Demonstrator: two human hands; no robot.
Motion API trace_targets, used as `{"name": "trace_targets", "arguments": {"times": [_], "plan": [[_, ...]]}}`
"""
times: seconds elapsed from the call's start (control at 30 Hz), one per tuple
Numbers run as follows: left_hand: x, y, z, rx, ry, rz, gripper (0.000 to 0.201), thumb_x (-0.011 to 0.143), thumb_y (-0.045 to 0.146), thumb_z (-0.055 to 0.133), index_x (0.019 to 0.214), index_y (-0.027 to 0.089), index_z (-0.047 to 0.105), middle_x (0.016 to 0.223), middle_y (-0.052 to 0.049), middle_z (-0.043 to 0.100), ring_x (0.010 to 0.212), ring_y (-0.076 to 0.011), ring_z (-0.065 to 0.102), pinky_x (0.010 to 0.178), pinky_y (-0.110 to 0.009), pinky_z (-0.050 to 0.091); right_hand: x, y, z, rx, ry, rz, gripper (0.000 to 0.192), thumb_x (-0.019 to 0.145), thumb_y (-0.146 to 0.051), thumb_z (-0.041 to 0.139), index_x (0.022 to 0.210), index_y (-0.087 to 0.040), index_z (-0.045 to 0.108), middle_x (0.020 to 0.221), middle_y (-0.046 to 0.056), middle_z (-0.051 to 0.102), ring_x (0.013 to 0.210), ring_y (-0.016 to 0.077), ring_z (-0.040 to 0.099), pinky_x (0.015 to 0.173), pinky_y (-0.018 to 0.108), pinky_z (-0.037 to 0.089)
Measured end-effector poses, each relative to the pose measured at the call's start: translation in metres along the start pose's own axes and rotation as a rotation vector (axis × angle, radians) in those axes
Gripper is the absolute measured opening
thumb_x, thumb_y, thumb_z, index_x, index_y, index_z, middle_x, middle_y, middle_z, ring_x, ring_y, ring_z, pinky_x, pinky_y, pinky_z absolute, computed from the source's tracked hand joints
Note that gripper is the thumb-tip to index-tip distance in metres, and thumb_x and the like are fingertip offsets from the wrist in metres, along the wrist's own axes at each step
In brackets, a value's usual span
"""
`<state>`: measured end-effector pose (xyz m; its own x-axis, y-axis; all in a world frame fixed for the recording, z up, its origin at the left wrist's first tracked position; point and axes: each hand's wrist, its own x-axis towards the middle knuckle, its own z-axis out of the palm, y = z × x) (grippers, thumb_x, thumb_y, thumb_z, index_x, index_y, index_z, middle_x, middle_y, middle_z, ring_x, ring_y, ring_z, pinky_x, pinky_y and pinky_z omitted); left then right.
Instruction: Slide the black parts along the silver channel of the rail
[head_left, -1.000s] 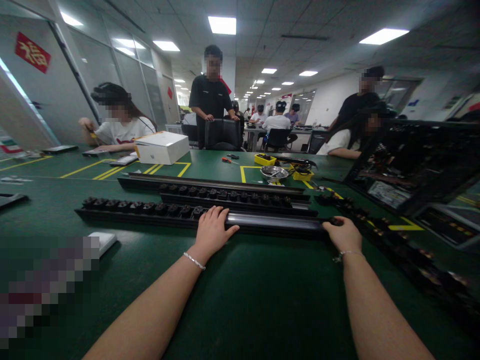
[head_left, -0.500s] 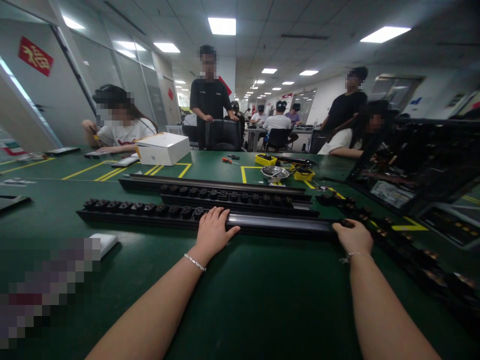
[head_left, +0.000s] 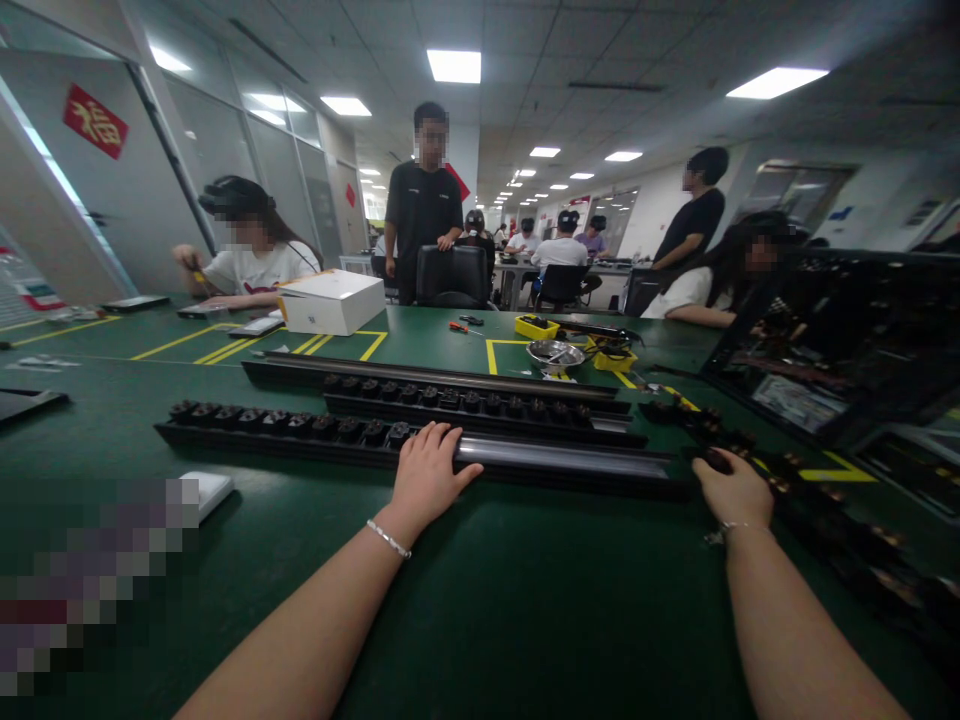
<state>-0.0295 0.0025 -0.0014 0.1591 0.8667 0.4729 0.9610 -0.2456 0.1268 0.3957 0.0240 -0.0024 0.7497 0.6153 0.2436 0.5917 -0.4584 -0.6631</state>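
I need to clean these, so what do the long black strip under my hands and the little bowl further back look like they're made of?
Long black strip: probably painted or anodised metal, with a satin sheen along its bare section; its sockets look like plastic. Bowl: polished steel, judging by its bright reflections.

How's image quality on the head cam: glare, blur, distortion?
Head view: ceiling panels blow out to white; a glare streak runs along the nearest black strip between the left hand and right hand. Wide-angle bending stretches the edges, and the open case at right is smeared. Centre stays sharp. A pixelated patch covers the lower left.
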Motion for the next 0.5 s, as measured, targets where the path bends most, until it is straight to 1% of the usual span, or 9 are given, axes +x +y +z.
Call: {"name": "trace_targets", "arguments": {"times": [0.17,0.33,0.43,0.5], "plan": [[0.000,0.000,-0.002,-0.003,-0.008,-0.003,0.057,0.082,0.055,0.049,0.127,0.020,0.051,0.133,-0.010,0.051,0.127,-0.0285,0.040,0.101,-0.045,0.034,0.016,-0.002,0.018,-0.106,-0.035,-0.163,0.053,0.072,-0.047,0.052,0.115,-0.018,0.063,0.106,0.013,0.064,0.094,0.0276,0.057,0.082,0.040,0.044],[0.000,0.001,-0.001,-0.008,-0.014,-0.013,0.057,0.082,0.055,0.050,0.128,0.021,0.050,0.133,-0.009,0.051,0.127,-0.0289,0.040,0.102,-0.046,0.033,0.032,-0.011,0.025,-0.277,-0.077,-0.197,0.057,0.075,-0.052,0.048,0.119,-0.019,0.061,0.112,0.016,0.062,0.098,0.0315,0.055,0.078,0.042,0.043],[-0.001,0.002,-0.001,-0.006,-0.016,-0.027,0.057,0.081,0.056,0.050,0.127,0.022,0.050,0.133,-0.009,0.051,0.128,-0.0288,0.039,0.102,-0.045,0.032,0.039,-0.019,0.028,-0.350,-0.134,-0.232,0.056,0.079,-0.050,0.045,0.122,-0.017,0.059,0.118,0.017,0.060,0.102,0.0313,0.054,0.079,0.039,0.042],[-0.001,0.002,-0.001,-0.005,-0.017,-0.032,0.058,0.081,0.056,0.050,0.127,0.022,0.050,0.134,-0.009,0.050,0.128,-0.0286,0.039,0.102,-0.045,0.032,0.042,-0.024,0.030,-0.365,-0.156,-0.242,0.056,0.081,-0.048,0.042,0.122,-0.015,0.058,0.118,0.019,0.060,0.103,0.0315,0.054,0.078,0.039,0.041]]}}
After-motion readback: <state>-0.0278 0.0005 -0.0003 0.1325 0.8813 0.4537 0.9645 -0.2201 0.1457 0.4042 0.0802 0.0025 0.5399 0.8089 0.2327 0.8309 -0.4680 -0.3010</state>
